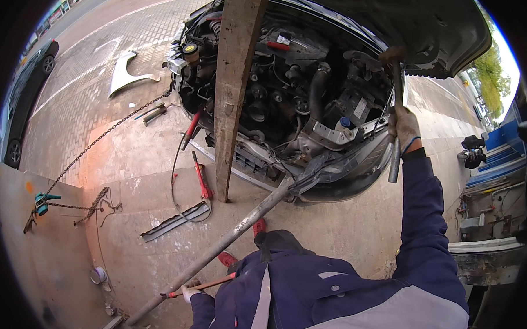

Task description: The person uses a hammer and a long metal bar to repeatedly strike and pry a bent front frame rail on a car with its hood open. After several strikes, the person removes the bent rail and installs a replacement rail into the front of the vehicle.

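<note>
My right hand (404, 127), gloved, is raised at the car's front corner and closed on a metal-handled hammer (398, 82), its rusty head up near the raised hood. My left hand (190, 291), low at the bottom, is closed on a red and wooden handled tool (210, 285) lying across a long steel pipe (232, 233). The pipe runs diagonally up to the front of the open engine bay (289, 90). An upright wooden post (231, 105) stands in front of the engine bay.
A detached white fender (127, 73), chain (120, 124), red hydraulic pump (202, 180) with hose and a metal channel (174, 222) lie on the ground. A dark car (31, 98) is at far left; blue metal items (498, 167) and clutter line the right side.
</note>
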`<action>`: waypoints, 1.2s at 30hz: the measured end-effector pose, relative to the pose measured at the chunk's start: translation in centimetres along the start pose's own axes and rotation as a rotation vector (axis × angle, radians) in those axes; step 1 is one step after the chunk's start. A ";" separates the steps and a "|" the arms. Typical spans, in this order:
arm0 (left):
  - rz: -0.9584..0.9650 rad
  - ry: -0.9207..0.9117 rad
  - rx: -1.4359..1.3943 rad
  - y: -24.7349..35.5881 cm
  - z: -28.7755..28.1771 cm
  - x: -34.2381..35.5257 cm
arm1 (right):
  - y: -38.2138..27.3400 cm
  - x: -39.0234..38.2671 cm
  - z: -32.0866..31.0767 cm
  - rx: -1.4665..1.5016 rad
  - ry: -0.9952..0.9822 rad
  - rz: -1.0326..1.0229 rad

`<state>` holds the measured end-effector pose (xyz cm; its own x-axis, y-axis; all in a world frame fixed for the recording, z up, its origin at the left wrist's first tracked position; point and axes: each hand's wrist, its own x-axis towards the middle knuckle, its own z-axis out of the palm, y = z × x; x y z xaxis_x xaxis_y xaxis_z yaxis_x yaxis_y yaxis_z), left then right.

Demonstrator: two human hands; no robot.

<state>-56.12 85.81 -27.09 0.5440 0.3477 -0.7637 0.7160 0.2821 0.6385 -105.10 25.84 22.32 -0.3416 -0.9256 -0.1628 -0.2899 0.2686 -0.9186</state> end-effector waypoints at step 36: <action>-0.132 0.052 0.015 -0.3 -4.0 2.7 | 14.3 -4.4 7.2 -0.352 -0.319 0.368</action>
<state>-56.64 90.19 -28.94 0.4216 0.3548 -0.8345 0.7866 0.3148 0.5312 -101.34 31.82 7.27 -0.2067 -0.7748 -0.5974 -0.5010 0.6083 -0.6156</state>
